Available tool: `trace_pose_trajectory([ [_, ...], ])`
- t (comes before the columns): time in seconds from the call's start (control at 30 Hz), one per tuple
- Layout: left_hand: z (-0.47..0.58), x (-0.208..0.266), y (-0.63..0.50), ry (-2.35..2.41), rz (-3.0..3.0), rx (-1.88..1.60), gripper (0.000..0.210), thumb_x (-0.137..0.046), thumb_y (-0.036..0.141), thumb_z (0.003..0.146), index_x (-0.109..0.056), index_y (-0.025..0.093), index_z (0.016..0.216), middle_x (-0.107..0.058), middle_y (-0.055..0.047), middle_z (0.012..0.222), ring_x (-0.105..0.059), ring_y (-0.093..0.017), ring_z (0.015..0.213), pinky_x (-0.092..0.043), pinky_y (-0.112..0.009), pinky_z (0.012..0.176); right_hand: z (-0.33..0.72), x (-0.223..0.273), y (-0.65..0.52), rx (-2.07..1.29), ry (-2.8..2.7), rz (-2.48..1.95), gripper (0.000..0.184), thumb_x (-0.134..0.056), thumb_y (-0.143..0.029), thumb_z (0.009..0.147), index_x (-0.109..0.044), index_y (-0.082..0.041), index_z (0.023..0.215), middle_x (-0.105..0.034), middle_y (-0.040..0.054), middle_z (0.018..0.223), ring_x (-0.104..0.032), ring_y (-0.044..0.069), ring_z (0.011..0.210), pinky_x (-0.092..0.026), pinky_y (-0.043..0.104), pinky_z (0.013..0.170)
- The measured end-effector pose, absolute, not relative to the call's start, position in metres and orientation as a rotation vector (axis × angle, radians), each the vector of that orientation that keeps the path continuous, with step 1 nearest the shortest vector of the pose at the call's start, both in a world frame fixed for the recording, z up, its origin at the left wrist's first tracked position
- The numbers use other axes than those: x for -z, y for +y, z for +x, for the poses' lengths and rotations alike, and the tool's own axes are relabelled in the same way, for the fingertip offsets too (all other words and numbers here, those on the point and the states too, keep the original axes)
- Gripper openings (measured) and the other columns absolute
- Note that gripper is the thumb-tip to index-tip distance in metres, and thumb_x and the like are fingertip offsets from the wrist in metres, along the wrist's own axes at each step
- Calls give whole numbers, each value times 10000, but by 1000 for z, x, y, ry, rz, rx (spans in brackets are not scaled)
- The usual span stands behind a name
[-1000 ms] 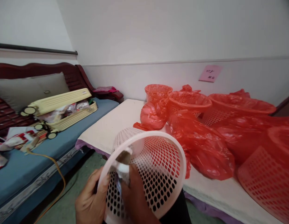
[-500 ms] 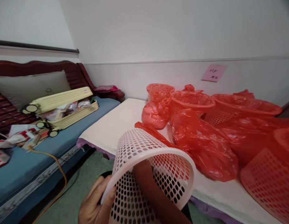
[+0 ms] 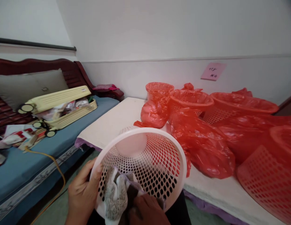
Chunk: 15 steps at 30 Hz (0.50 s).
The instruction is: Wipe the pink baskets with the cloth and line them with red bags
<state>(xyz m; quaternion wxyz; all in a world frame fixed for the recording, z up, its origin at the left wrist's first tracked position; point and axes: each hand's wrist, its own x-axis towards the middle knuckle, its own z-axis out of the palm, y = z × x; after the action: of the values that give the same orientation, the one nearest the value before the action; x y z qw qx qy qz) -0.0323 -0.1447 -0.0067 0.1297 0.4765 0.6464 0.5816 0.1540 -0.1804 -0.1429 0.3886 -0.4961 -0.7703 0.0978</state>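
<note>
A white perforated plastic wastebasket (image 3: 136, 147) lies tilted in front of me, its mouth turned my way. My left hand (image 3: 83, 190) grips its rim on the left, thumb inside and fingers around the outside. In the lower part of the mouth, my right hand (image 3: 146, 209) is closed on a bunched grey, white and purple cloth (image 3: 116, 195). The cloth is near the basket's inner wall; I cannot tell whether it touches it. Part of the right hand is in shadow.
Several baskets lined with red plastic bags (image 3: 191, 100) stand on a white-covered table (image 3: 112, 114) with a purple edge. A pink note (image 3: 213, 71) is on the wall. To the left, an open yellow suitcase (image 3: 58, 100) and a yellow cord (image 3: 58, 165) lie on a blue bed (image 3: 68, 134).
The basket's mouth has swung further toward me. My right arm, deep inside before, has drawn back to the opening, and the cloth in its hand now shows.
</note>
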Motion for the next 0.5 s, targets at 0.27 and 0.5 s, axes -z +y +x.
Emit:
trace_pose_trajectory([
  [0.27, -29, -7, -131, 1761, 1436, -1614, 315, -660, 491, 766, -763, 221, 892, -764, 0, 861, -687, -182, 783, -538, -234, 713, 144, 151, -176, -101, -1963, -1222, 117, -613, -279, 870, -606, -242, 981, -696, 53, 885, -656, 257, 801, -548, 409, 692],
  [0.5, -26, 12, -139, 1797, 1227, -1680, 395, -668, 534, 769, -704, 213, 996, -724, -2, 916, -635, -163, 819, -489, -228, 733, 128, 134, -173, -173, -1898, -1196, 90, -585, -259, 877, -625, -252, 958, -675, 44, 854, -618, 237, 789, -510, 378, 696],
])
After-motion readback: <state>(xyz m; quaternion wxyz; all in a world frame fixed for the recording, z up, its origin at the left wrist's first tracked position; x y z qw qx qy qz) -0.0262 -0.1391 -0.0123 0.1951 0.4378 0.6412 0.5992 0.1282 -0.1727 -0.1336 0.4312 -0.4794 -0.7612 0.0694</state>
